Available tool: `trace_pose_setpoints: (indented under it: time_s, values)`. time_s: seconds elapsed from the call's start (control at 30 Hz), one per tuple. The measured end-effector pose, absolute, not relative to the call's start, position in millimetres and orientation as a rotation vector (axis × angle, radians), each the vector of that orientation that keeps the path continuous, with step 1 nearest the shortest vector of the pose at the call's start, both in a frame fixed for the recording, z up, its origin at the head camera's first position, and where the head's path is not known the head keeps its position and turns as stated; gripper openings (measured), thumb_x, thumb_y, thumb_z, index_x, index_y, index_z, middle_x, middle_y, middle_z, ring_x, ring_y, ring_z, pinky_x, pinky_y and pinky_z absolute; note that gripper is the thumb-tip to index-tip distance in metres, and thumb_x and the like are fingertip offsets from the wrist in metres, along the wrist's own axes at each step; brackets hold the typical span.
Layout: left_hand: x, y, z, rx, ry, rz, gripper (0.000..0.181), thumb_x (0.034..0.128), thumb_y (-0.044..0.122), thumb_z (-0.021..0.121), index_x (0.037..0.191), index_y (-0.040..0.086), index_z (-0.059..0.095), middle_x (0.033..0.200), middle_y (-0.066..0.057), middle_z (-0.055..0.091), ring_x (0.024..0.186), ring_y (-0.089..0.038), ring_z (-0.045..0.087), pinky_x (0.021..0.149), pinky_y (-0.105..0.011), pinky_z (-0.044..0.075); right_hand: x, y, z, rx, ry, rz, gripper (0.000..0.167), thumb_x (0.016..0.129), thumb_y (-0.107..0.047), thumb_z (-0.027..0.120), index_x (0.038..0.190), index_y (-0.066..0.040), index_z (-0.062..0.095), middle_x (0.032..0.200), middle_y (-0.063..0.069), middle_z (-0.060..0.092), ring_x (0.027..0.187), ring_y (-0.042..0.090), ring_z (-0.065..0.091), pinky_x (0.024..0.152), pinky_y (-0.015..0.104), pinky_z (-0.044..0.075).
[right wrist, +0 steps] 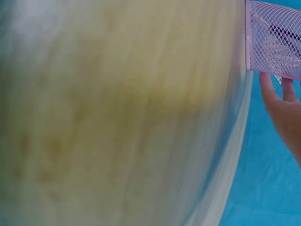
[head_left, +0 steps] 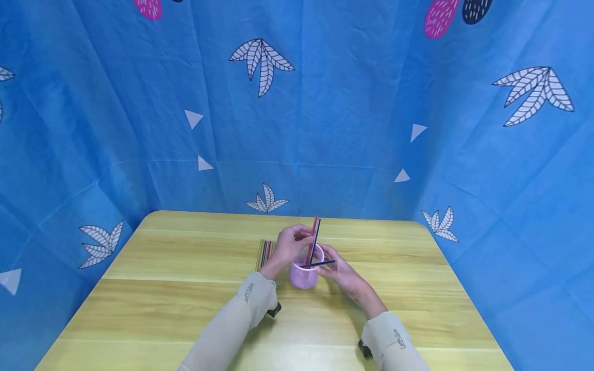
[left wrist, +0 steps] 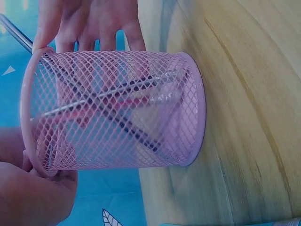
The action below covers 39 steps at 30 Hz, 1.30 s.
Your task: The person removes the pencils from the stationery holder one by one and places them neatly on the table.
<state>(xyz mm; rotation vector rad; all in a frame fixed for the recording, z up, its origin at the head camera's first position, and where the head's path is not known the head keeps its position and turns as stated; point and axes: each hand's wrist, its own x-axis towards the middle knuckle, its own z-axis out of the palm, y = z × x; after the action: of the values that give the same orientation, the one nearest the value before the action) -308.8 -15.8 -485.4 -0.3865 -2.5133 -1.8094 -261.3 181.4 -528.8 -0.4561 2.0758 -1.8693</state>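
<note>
A pink mesh holder (head_left: 303, 278) stands on the table, also close up in the left wrist view as a mesh cylinder (left wrist: 117, 110). My left hand (head_left: 289, 248) pinches upright red and dark pencils (head_left: 314, 239) whose lower ends are inside it. Another dark pencil (head_left: 325, 263) leans over the rim to the right. My right hand (head_left: 343, 273) grips the holder's right side, thumb at the rim; its fingers (left wrist: 101, 23) show beside the mesh in the left wrist view. In the right wrist view, fingers (right wrist: 289, 113) touch the mesh holder (right wrist: 275, 42).
Several coloured pencils (head_left: 265, 251) lie side by side on the wooden table (head_left: 185, 293), just left of my left hand. A blue patterned cloth (head_left: 343, 129) hangs behind the table and along both sides.
</note>
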Motion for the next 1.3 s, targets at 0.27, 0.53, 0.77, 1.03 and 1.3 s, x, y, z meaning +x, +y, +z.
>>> trace_pose_setpoints:
  time_s: [0.27,0.53,0.77,1.03,1.3]
  values:
    - [-310,-18,-481,-0.371,-2.361,-1.816,0.02,0.0965,0.007,0.071,0.117,0.005,0.072,0.108,-0.011,0.075,0.101,-0.024,0.069,0.094,-0.036,0.062,-262,181,-530,-0.447,2.068,-1.882,0.07,0.099,-0.012,0.067,0.16,-0.015,0.032,0.168,0.015,0.032,0.158,0.041,0.019,0.126,0.066,0.02]
    - [-308,-22,-476,-0.389,-2.232,-1.897,0.018,0.0975,0.01,0.07,0.115,0.006,0.069,0.108,-0.011,0.074,0.098,-0.025,0.07,0.089,-0.035,0.063,-262,182,-531,-0.427,2.091,-1.865,0.07,0.099,-0.014,0.068,0.16,-0.016,0.033,0.169,0.013,0.031,0.159,0.042,0.016,0.126,0.07,0.014]
    - [-306,-26,-469,-0.435,-2.079,-1.971,0.018,0.0978,0.006,0.069,0.114,-0.001,0.067,0.107,-0.017,0.071,0.095,-0.03,0.071,0.091,-0.047,0.064,-260,183,-529,-0.435,2.092,-1.876,0.07,0.098,-0.012,0.068,0.159,-0.014,0.034,0.168,0.014,0.032,0.158,0.041,0.017,0.127,0.069,0.012]
    - [-301,-37,-456,-0.436,-2.014,-1.976,0.016,0.0983,0.004,0.068,0.114,0.001,0.067,0.107,-0.021,0.071,0.091,-0.025,0.07,0.09,-0.045,0.065,-261,181,-528,-0.432,2.088,-1.869,0.07,0.098,-0.013,0.069,0.159,-0.016,0.034,0.169,0.012,0.031,0.159,0.039,0.016,0.127,0.068,0.012]
    - [-296,-53,-443,-0.456,-2.029,-1.934,0.017,0.0994,0.006,0.068,0.115,0.002,0.068,0.107,-0.02,0.071,0.092,-0.021,0.07,0.09,-0.045,0.065,-263,180,-529,-0.425,2.097,-1.865,0.069,0.098,-0.013,0.069,0.159,-0.017,0.036,0.168,0.012,0.032,0.158,0.04,0.019,0.126,0.068,0.015]
